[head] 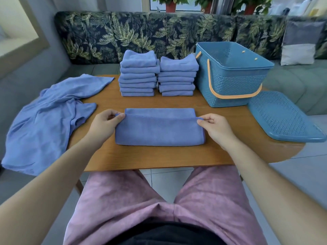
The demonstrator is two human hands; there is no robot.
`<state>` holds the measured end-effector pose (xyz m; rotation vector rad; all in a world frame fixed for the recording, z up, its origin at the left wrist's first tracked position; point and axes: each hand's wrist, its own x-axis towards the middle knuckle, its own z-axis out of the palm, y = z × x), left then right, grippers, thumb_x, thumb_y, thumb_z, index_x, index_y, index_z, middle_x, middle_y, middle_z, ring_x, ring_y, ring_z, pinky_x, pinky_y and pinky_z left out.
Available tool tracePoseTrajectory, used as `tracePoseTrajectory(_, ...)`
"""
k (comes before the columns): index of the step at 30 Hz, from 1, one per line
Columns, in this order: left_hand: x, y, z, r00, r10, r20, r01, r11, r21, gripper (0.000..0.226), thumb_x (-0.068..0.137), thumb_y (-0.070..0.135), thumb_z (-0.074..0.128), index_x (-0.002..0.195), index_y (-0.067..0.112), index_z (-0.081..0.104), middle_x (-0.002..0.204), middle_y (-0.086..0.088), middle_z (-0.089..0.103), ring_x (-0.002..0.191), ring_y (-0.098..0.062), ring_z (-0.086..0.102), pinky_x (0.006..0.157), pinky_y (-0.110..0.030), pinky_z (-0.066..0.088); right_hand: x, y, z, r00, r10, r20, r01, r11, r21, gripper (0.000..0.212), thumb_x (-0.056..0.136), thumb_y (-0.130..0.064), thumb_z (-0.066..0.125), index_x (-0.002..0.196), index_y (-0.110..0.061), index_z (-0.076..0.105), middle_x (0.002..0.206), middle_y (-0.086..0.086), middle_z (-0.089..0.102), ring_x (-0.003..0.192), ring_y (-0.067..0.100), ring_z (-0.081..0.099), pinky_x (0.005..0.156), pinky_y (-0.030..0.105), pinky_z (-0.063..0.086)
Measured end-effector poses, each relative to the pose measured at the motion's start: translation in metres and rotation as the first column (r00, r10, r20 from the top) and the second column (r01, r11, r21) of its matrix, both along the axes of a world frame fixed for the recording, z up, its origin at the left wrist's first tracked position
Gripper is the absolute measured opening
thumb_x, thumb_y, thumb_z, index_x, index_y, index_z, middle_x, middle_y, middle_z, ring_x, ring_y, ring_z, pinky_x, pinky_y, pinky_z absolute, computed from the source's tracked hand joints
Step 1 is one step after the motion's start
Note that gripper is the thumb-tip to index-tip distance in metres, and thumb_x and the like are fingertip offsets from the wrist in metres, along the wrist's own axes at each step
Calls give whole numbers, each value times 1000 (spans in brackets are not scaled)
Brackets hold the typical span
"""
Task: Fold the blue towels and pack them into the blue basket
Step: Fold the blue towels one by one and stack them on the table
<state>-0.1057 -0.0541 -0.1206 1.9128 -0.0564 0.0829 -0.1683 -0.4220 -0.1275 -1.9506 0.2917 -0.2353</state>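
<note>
The half-folded towel lies at the table's near middle; the left hand and right hand each pinch an upper corner; behind, two folded stacks stand just beside the open blue basket, inner walls bare; its lid lies at the right edge; loose towels spill over the left.

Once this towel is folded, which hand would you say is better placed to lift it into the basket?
Probably the right hand: the blue basket stands open on its side of the table, while the left hand sits nearer the unfolded towels.
</note>
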Motion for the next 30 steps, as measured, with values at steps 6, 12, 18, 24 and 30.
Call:
tracePoseTrajectory(6, 63, -19, -6, 995, 102, -2, -101, 991, 87, 28, 94, 40, 68, 92, 12, 67, 82, 1, 64, 75, -11, 56, 67, -27, 45, 67, -2, -2, 998, -67, 3, 66, 983, -173, 11, 96, -26, 66, 98, -17, 72, 94, -5, 72, 90, 12, 67, 82, 33, 52)
tracePoseTrajectory(12, 100, -26, -27, 987, 158, -13, -149, 955, 257, 27, 94, 41, 65, 97, 14, 67, 89, 1, 66, 81, -16, 59, 61, -25, 40, 106, -5, -17, 991, -108, -85, 62, 904, -424, 18, 98, -40, 59, 98, -21, 62, 92, -7, 66, 90, 17, 62, 74, 32, 46)
tracePoseTrajectory(18, 101, -29, -38, 986, 164, 30, -162, 901, 403, 26, 95, 42, 62, 86, 18, 61, 73, 6, 56, 69, -11, 52, 55, -28, 33, 116, -3, -28, 975, -174, -139, 79, 854, -514, 19, 98, -40, 58, 89, -24, 59, 91, -4, 67, 89, 21, 61, 70, 30, 39)
tracePoseTrajectory(24, 96, -30, -37, 984, 175, 39, -175, 892, 417, 32, 93, 44, 64, 86, 13, 63, 81, -1, 59, 73, -17, 53, 56, -27, 35, 111, 1, -23, 969, -185, -164, 80, 863, -499, 19, 97, -41, 58, 91, -23, 60, 91, -4, 67, 87, 21, 61, 68, 30, 38)
tracePoseTrajectory(30, 94, -32, -38, 982, 181, 57, -188, 888, 420, 31, 95, 42, 63, 87, 12, 61, 88, -5, 59, 77, -19, 53, 64, -30, 35, 107, 3, -18, 964, -181, -195, 66, 874, -482, 19, 97, -41, 57, 92, -22, 60, 85, -7, 64, 83, 19, 60, 64, 31, 38)
